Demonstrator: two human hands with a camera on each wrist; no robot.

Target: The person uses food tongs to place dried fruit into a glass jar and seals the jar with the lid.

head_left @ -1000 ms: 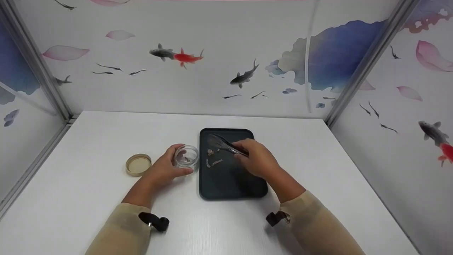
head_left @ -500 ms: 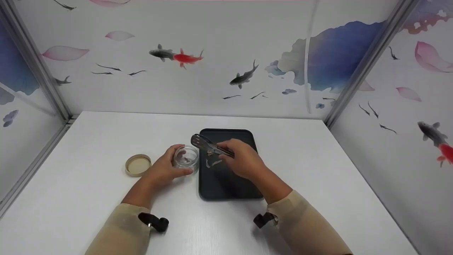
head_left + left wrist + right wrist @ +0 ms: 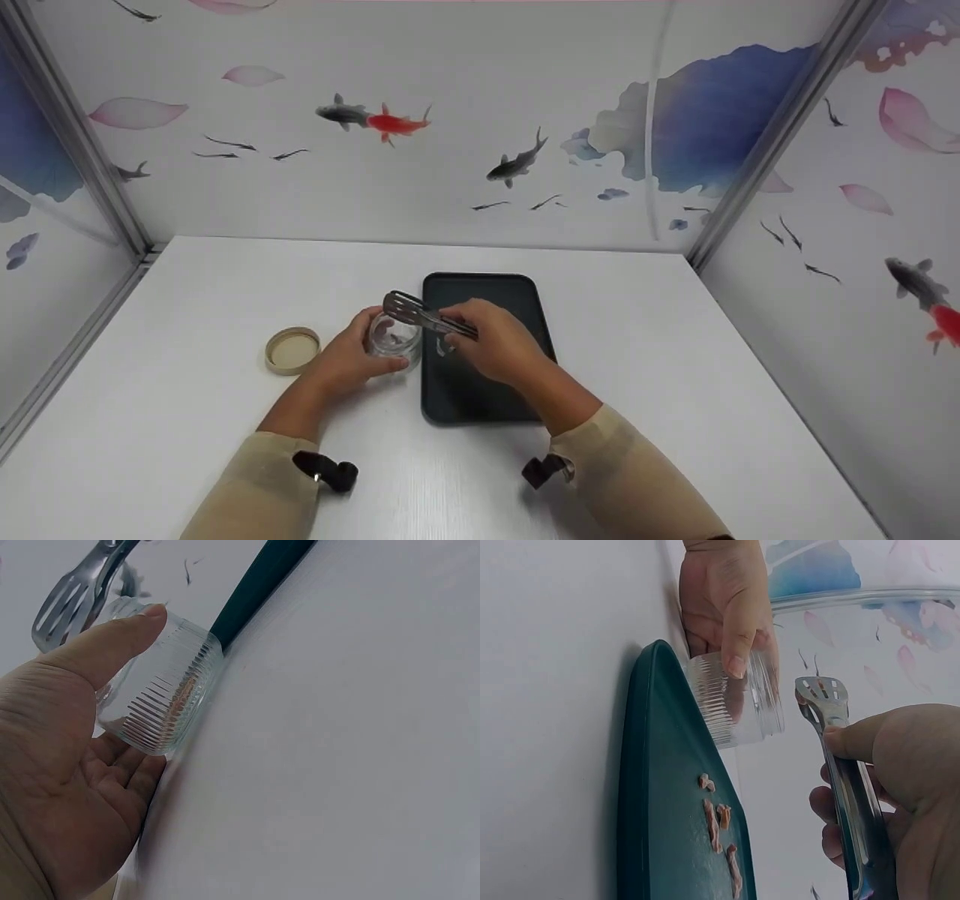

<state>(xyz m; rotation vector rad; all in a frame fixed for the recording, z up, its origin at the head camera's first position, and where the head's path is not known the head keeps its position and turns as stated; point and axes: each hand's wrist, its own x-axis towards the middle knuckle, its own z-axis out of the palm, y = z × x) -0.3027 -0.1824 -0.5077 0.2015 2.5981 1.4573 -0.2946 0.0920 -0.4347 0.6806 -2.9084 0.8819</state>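
My left hand [image 3: 345, 358] holds an uncapped, ribbed glass jar [image 3: 161, 690] on the white table, thumb at one side and fingers at the other. A brownish piece lies inside it. With my right hand [image 3: 491, 341] I grip metal tongs [image 3: 855, 810], whose slotted heads are above the jar's mouth. A small brown bit shows between the tong heads in the right wrist view, though its kind is unclear. Several small pinkish-brown dried strips [image 3: 712, 825] lie on the dark green tray [image 3: 480, 397] right beside the jar; my right hand partly hides them in the head view.
A round tan lid [image 3: 292, 351] lies on the white table [image 3: 420, 480], left of the jar and close to my left forearm. Printed wall panels [image 3: 450, 172] enclose the table at the back and both sides.
My right hand has carried the tongs leftward, from over the strips on the tray to above the jar's mouth. My left hand and the jar have stayed put.
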